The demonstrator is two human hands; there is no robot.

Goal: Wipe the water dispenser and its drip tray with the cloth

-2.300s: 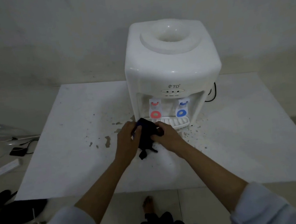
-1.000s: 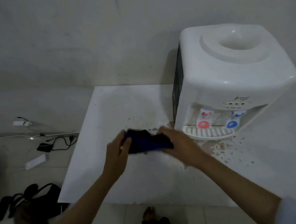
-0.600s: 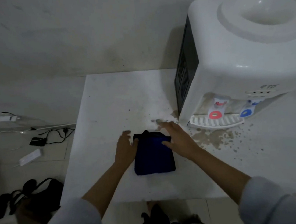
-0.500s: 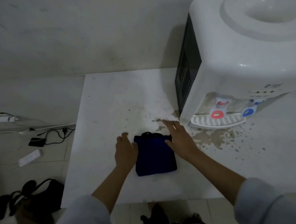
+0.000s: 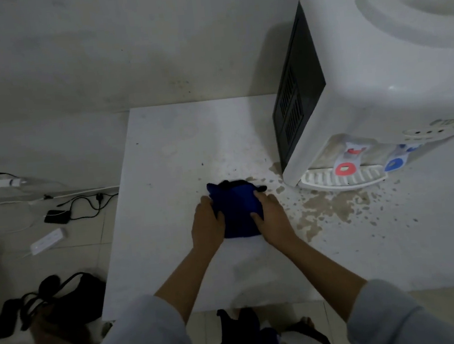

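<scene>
A folded dark blue cloth [image 5: 236, 208] lies on the white table [image 5: 162, 156], left of the white water dispenser [image 5: 377, 72]. My left hand [image 5: 208, 228] grips the cloth's left side, thumb on top. At the cloth's right side my right hand [image 5: 272, 220] holds it the same way. The far edge of the cloth is bunched up. The white slotted drip tray [image 5: 333, 181] sits under the red tap [image 5: 346, 169] and blue tap [image 5: 393, 165], a hand's width right of my right hand.
Brownish wet stains and specks [image 5: 330, 208] spread over the table in front of the drip tray. On the floor to the left lie black cables [image 5: 83, 203], a white power strip [image 5: 48, 241] and a black bag [image 5: 65, 298]. A wall stands close behind.
The cloth went from held in the air to laid flat on the table. My hands, flat beside it half a second ago, now close in on its two sides and bunch it.
</scene>
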